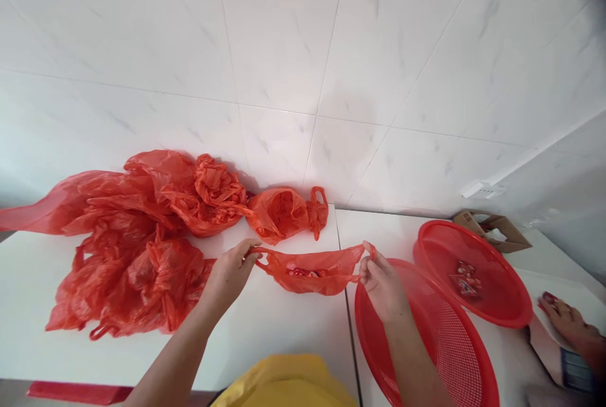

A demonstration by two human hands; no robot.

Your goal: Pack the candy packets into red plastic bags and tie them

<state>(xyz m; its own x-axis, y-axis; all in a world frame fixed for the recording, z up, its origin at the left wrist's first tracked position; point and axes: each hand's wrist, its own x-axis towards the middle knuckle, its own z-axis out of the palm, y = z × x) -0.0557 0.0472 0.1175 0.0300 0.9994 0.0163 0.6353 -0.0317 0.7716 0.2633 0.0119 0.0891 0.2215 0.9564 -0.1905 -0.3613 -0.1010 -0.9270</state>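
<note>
Left hand [230,276], right hand [381,285]: pinch grip on red bag [312,272] handles (bag heap [137,249] left, baskets [440,339] right)

The small plastic bag [312,271] hangs stretched over the middle of the table [284,331], left hand [230,274] and right hand [381,287] each pinching a handle, and a tied bag [279,212] sits just behind it against the wall [284,47]. Left of the hands a heap of loose plastic bags [137,249] sprawls back to the wall. On the right lie two round mesh baskets, edges meeting: the near basket [440,344] under the right wrist, the far basket [502,306] holding small packets [466,277], with an open cardboard box [497,230] behind it and another person's hand [568,325] at the far right.
</note>
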